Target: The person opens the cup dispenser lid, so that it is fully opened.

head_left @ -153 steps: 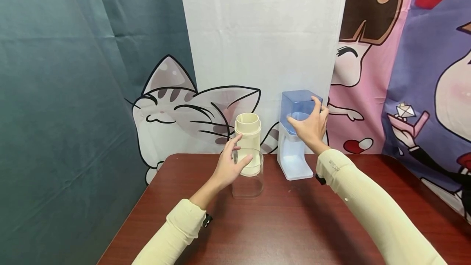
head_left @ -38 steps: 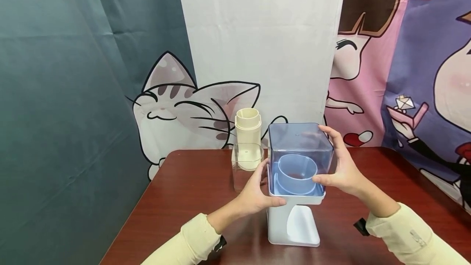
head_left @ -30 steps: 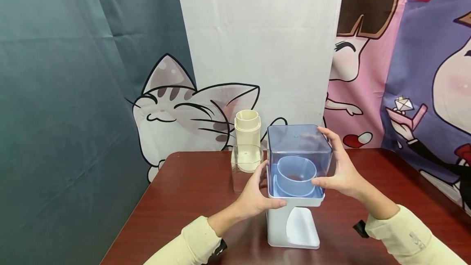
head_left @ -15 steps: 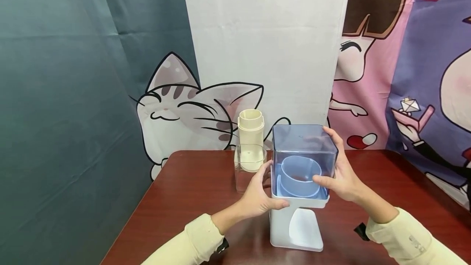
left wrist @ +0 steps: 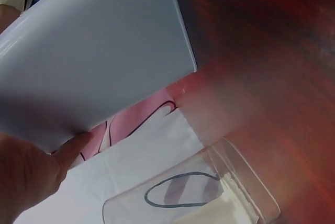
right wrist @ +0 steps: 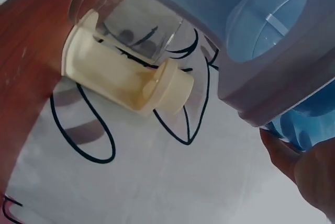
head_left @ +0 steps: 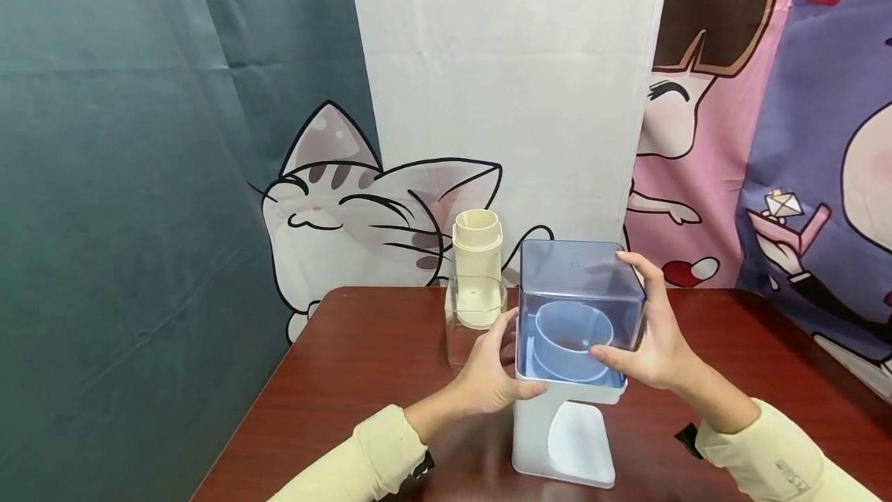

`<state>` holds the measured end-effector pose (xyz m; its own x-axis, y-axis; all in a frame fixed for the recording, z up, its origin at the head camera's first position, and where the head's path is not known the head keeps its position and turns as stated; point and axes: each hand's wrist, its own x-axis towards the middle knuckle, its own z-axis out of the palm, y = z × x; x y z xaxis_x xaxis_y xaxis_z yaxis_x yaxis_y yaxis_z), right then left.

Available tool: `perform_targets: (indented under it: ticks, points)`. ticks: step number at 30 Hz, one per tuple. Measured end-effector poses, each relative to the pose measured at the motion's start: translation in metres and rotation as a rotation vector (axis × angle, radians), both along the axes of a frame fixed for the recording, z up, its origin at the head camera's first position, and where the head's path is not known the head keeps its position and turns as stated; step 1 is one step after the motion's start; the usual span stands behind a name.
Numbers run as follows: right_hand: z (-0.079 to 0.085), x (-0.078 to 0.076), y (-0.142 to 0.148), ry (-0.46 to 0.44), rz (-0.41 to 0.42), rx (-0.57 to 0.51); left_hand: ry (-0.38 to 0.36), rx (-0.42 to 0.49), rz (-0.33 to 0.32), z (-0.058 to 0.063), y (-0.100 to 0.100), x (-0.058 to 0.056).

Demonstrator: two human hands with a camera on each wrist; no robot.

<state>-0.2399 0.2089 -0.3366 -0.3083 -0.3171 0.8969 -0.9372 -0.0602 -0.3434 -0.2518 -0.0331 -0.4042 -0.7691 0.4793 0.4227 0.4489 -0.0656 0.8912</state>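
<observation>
A white dispenser stand (head_left: 533, 432) with a tray-like foot carries a translucent blue square tank (head_left: 585, 269) on top. Inside the tank a round collar (head_left: 574, 339) shows through the blue wall. My left hand (head_left: 484, 374) grips the stand's white upper rim, thumb in front and fingers along the left side. With my right hand (head_left: 655, 331) I hold the tank from the right, thumb on its front face and fingers at the far corner. In the left wrist view the stand's white side (left wrist: 99, 46) fills the upper left; the right wrist view shows the tank (right wrist: 314, 119) above my fingers.
Behind my left hand a cream stand (head_left: 477, 262) with a round collar is upright at the table's back. A clear square container (head_left: 460, 343) stands right in front of it. The dark red table (head_left: 376, 355) ends at a cartoon-printed curtain (head_left: 488, 99).
Since five seconds ago, the dispenser has come from the back right toward me, and both hands have taken hold of it. Over the last second it has shifted only slightly.
</observation>
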Motion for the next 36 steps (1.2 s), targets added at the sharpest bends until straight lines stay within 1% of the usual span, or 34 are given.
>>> perform_targets:
  ticks: [2,4,6,7,9,11,14,17,20,22,25,27,29,32,36]
  points:
    - [0.008,0.005,-0.003,0.085,-0.007,0.014,0.005,0.012,-0.022,-0.001,0.001,-0.002]
    - [0.018,0.010,-0.006,0.162,-0.026,0.048,0.053,0.012,-0.042,-0.001,0.002,-0.003]
    - [0.026,0.012,-0.007,0.201,-0.064,0.092,0.080,0.021,-0.064,-0.001,0.004,-0.003]
    - [0.028,0.013,-0.006,0.189,-0.081,0.117,0.089,0.022,-0.077,0.000,0.004,-0.003]
    - [0.026,0.010,-0.001,0.129,-0.096,0.139,0.100,0.025,-0.095,0.000,0.005,-0.003]
    - [0.022,0.007,0.003,0.062,-0.107,0.141,0.061,0.042,-0.103,-0.001,0.005,-0.003]
    - [0.017,0.005,0.006,-0.005,-0.076,0.104,0.040,0.048,-0.098,-0.003,0.005,-0.003]
    - [0.014,0.006,0.005,-0.053,-0.064,0.059,0.043,0.036,-0.071,-0.004,0.004,-0.001]
    - [0.012,0.008,0.005,-0.099,-0.055,0.014,0.034,0.026,-0.058,-0.004,0.004,0.000]
    - [0.012,0.008,0.003,-0.112,-0.030,-0.009,0.027,0.024,-0.053,-0.002,0.003,0.001]
    - [0.014,0.007,0.001,-0.106,0.005,-0.030,0.029,0.024,-0.045,0.000,0.002,0.000]
    - [0.015,0.008,0.001,-0.102,0.013,-0.043,0.042,0.025,-0.040,0.000,0.002,0.000]
    - [0.016,0.009,0.002,-0.100,-0.002,-0.055,0.055,0.027,-0.041,0.000,0.003,0.000]
    - [0.017,0.011,0.004,-0.093,-0.020,-0.090,0.065,0.030,-0.058,-0.002,0.003,0.001]
    - [0.020,0.013,0.006,-0.070,-0.010,-0.165,0.040,0.034,-0.106,-0.001,0.002,0.002]
